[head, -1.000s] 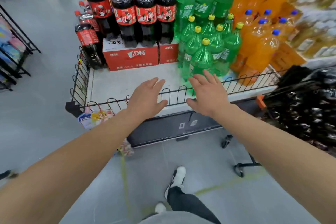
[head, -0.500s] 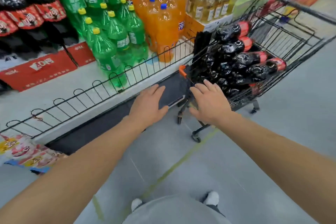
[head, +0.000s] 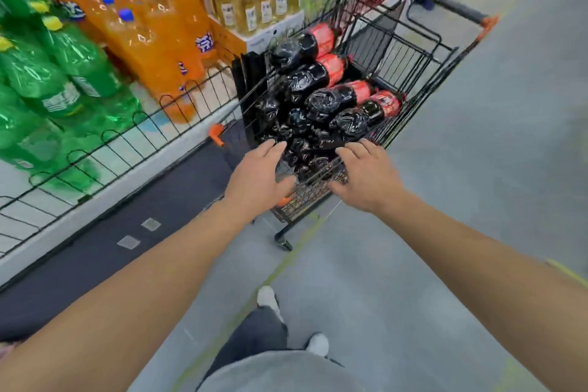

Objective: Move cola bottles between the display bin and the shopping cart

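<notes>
Aisle: shopping cart (head: pixel 413 51) beside display bin (head: pixel 133 134), loaded with cola bottles (head: pixel 321 99).
Hands: left hand (head: pixel 257 181) and right hand (head: pixel 369 178) spread, empty, just short of the cart.
Progress: no bottle gripped yet; many left.

Dark cola bottles (head: pixel 321 99) with red labels, lying on their sides, piled in my black wire shopping cart (head: pixel 423 51), 4 on top, display bin (head: pixel 127 137) with wire rail just left of it.

Four cola bottles (head: pixel 321 73) with red labels are lying atop the pile in one shopping cart (head: pixel 423 51); five blue-capped orange soda bottles (head: pixel 149 38) are standing left of it.
</notes>
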### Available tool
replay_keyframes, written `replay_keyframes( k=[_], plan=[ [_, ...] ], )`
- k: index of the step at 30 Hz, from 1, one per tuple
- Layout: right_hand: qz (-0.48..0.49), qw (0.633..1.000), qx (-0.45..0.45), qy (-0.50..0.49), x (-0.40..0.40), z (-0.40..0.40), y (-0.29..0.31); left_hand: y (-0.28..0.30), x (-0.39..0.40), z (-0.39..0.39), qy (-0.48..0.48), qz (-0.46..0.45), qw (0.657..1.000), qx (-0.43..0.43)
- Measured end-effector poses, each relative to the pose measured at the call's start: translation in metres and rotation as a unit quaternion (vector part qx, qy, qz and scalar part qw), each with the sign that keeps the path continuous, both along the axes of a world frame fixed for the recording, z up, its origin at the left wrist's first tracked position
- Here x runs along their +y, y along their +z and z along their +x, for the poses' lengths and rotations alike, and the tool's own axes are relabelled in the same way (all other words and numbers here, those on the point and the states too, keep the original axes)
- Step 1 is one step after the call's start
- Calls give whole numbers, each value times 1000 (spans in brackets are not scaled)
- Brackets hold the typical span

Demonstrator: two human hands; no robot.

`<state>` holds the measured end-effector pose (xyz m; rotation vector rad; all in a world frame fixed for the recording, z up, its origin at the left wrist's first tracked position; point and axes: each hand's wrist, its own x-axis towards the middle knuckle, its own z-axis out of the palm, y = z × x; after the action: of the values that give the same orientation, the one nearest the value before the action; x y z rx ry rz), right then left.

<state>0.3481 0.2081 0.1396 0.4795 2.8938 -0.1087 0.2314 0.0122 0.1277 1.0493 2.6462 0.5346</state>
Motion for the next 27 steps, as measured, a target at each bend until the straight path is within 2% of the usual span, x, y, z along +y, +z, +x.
replay_keyframes(
  k=[8,12,21,27],
  plan=[
    [-35,997,-17,-66,97,-45,-28,-48,114,-57,-26,14,998,-48],
    [-84,989,-9,-125,139,-71,-37,-65,160,-87,-37,7,996,-77],
    [-181,951,9,-252,236,-120,-60,-98,245,-126,-39,-17,991,-123],
    [-251,919,62,-298,303,-165,-82,-122,295,-129,3,-28,994,-104]
  ],
)
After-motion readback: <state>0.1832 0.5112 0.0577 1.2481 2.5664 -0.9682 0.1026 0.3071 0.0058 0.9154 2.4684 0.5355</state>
